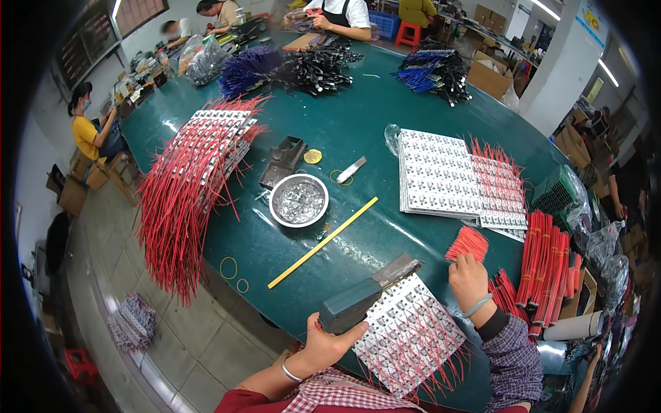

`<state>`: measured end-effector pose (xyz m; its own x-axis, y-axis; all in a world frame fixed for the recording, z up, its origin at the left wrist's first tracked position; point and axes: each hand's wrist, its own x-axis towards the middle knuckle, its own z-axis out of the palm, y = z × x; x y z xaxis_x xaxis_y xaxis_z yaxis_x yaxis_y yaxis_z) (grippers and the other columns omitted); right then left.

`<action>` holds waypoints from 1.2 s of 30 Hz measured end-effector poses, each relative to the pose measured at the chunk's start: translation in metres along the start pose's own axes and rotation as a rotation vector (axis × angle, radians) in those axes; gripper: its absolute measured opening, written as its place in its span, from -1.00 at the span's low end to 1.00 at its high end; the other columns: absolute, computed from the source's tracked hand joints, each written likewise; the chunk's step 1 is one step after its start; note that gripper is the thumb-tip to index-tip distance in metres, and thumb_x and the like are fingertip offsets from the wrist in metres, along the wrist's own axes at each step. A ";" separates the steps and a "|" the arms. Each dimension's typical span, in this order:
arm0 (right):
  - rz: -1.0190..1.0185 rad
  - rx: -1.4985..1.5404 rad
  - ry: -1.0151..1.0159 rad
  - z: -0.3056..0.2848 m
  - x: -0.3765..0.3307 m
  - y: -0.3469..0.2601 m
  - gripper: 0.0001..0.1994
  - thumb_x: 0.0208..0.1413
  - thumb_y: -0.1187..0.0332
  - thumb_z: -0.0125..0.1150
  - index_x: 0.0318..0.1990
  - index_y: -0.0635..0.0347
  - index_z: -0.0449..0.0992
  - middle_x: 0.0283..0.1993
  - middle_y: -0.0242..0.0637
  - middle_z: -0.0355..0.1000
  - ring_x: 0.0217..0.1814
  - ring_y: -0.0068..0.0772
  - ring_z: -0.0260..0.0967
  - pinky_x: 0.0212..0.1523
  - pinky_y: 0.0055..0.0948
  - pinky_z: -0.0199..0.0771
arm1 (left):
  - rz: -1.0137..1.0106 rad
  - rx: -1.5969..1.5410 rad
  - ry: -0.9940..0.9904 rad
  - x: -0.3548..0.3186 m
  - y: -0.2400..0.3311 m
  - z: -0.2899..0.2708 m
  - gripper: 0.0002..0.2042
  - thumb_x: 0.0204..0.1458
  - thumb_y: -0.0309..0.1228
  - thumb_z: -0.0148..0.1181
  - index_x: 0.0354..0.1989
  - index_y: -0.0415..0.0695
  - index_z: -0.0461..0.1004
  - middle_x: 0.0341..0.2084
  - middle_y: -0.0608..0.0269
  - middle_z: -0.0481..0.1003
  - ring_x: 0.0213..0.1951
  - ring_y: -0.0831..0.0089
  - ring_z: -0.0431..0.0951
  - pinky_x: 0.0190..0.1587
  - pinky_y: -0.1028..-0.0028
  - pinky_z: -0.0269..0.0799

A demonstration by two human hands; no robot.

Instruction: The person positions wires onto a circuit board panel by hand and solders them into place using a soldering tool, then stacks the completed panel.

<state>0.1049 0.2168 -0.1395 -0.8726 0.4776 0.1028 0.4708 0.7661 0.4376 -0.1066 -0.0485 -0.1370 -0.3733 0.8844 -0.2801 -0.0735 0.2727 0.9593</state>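
My left hand (326,348) is closed around the lower end of a dark, box-shaped tool (351,303) with a flat metal bar (399,270) at its far end. The tool lies across the upper left edge of a white circuit board panel (407,337), and my thumb rests by the panel's corner. Short red wires stick out from many spots on that panel. To the right, my right hand (469,282) has its fingertips closed on the near end of a small bunch of red wires (468,244). My palm hides part of those wires.
Wired panels (206,151) with long red wires overhang the table's left edge. White panels (437,172) are stacked at back right, beside red wire bundles (544,268). A metal bowl (299,200) and a yellow strip (322,242) lie mid-table. A person (339,17) works across the table.
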 end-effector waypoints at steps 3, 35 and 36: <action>-0.024 0.036 -0.027 -0.006 0.000 0.000 -0.93 -0.08 0.39 0.20 -0.46 0.16 0.53 -0.36 -0.29 0.39 -0.17 -0.26 0.39 -0.30 -0.34 0.42 | -0.010 -0.020 -0.005 0.001 -0.005 0.000 -0.66 0.09 -0.44 0.25 0.06 0.16 0.63 0.07 0.33 0.58 0.08 0.35 0.56 0.13 0.17 0.07; 0.052 0.148 0.162 -0.006 -0.019 -0.011 -0.92 -0.10 0.44 0.16 -0.42 0.21 0.49 -0.37 -0.23 0.35 -0.21 -0.22 0.34 -0.30 -0.30 0.36 | 0.077 -0.480 0.061 0.010 0.042 0.009 -0.78 0.03 -0.63 0.34 -0.13 -0.31 0.58 -0.39 0.30 0.60 -0.55 0.62 0.50 -0.51 0.57 0.39; 0.066 0.155 0.155 -0.007 -0.019 -0.009 -0.93 -0.10 0.43 0.16 -0.43 0.21 0.50 -0.36 -0.23 0.35 -0.21 -0.23 0.34 -0.31 -0.31 0.36 | 0.082 -0.482 0.060 0.009 0.042 0.009 -0.78 0.03 -0.63 0.34 -0.13 -0.31 0.58 -0.39 0.30 0.60 -0.55 0.62 0.50 -0.51 0.57 0.39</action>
<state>0.1164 0.1979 -0.1390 -0.8434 0.4660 0.2675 0.5311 0.7982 0.2843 -0.1049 -0.0255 -0.0999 -0.4477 0.8682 -0.2140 -0.4560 -0.0157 0.8899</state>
